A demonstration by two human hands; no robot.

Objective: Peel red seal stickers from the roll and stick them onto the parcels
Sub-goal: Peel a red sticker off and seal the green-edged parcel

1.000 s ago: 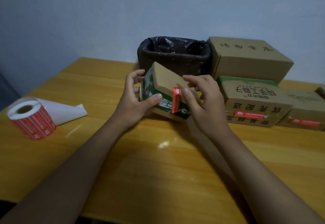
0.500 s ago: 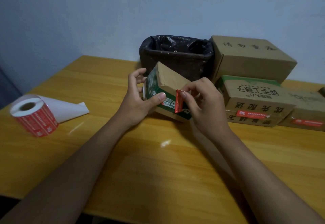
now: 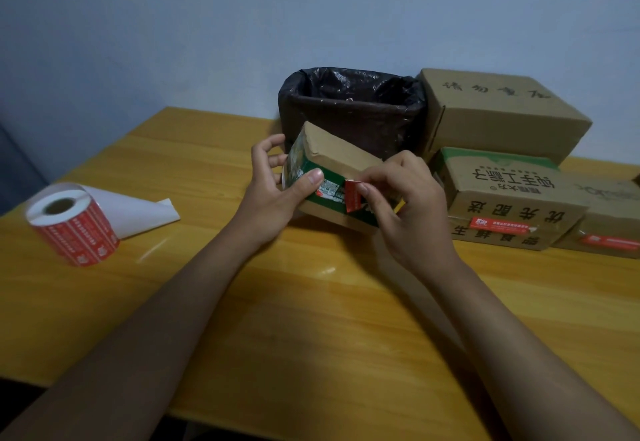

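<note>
A small brown and green parcel [image 3: 337, 153] is tilted above the table's middle. My left hand [image 3: 277, 194] grips its left end, thumb on the green front face. A red seal sticker [image 3: 352, 196] sits on that front face, and my right hand [image 3: 405, 205] pinches its upper edge between thumb and fingers. The roll of red stickers [image 3: 74, 224] stands at the left of the table, with a tail of white backing paper [image 3: 138, 212] trailing to its right.
A bin lined with a black bag [image 3: 349, 108] stands behind the parcel. To the right lie three cardboard boxes: a large one [image 3: 502, 111] at the back, and two in front [image 3: 512, 198] [image 3: 613, 218] that each bear a red sticker. The wooden table [image 3: 311, 319] has bare surface in front.
The sticker, earlier folded over the parcel's top edge, now sits lower on the front face. My right hand has curled over it. The parcel has tipped slightly.
</note>
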